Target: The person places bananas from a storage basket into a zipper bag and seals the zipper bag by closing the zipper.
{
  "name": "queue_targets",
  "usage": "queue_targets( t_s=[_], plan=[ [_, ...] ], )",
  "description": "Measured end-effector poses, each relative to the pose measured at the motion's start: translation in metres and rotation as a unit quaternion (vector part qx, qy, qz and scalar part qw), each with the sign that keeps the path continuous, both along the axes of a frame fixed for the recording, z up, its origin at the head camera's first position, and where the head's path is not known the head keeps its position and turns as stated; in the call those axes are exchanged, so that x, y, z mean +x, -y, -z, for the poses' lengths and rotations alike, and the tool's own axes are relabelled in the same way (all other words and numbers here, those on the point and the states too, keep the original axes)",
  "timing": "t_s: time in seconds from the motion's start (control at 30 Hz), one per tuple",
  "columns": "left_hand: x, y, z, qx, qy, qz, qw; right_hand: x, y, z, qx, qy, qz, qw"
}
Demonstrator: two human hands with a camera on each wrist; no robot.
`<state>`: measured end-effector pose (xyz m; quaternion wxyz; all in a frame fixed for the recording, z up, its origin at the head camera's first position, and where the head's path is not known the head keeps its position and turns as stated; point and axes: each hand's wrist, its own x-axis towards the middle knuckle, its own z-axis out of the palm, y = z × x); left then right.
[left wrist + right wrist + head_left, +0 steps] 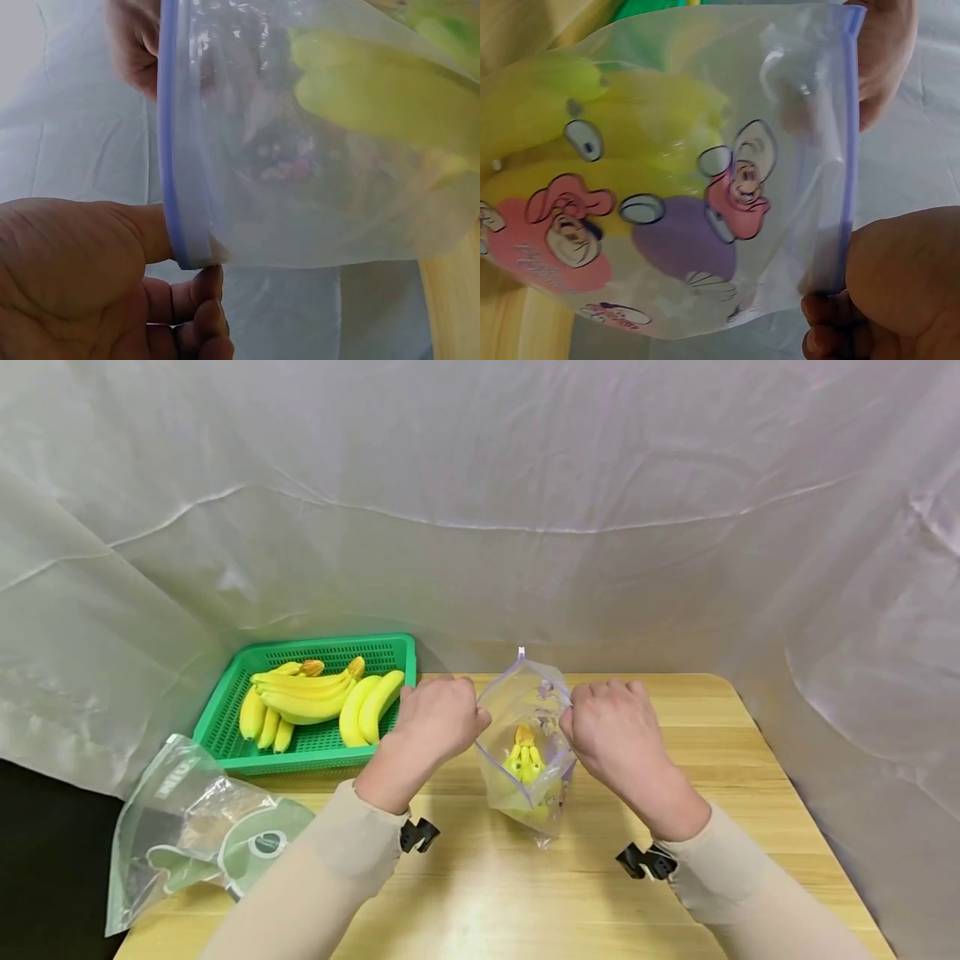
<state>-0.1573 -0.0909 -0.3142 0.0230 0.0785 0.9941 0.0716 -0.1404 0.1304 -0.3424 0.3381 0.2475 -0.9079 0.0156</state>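
Observation:
A clear zip bag (498, 789) with a purple zip edge stands over the table in the head view, its mouth spread into a diamond. Bananas (525, 766) are inside it, stem end up. My left hand (441, 717) pinches the rim on the left side, and my right hand (618, 731) pinches it on the right. From the left wrist, the thumb and curled fingers of the left hand (82, 262) hold the rim's corner. Pink and purple cartoon prints cover the bag's side (682, 240) in the right wrist view, where the right hand (911, 277) grips the lower corner.
Left of the bag, a green basket (300, 766) holds several bananas (303, 697). A second clear bag (202, 810) with a green print lies at the table's left edge, partly behind my left sleeve. A grey-white sheet (480, 568) hangs behind the wooden table (517, 910).

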Motion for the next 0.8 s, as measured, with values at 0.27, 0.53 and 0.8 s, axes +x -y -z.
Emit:
queue_targets(
  t_s=[0.27,0.53,0.8],
  plan=[
    [-0.003,0.002,0.005,0.013,-0.01,0.004,0.9999,-0.001,0.0,0.009,0.013,0.013,-0.008,1.0],
    [-0.008,0.003,0.011,0.012,-0.011,-0.007,0.9998,0.0,-0.002,0.008,-0.017,0.042,-0.006,0.999],
    [-0.013,0.019,0.008,0.079,-0.053,-0.001,0.9955,-0.001,0.0,0.006,-0.049,0.078,0.012,0.996]
  ],
)
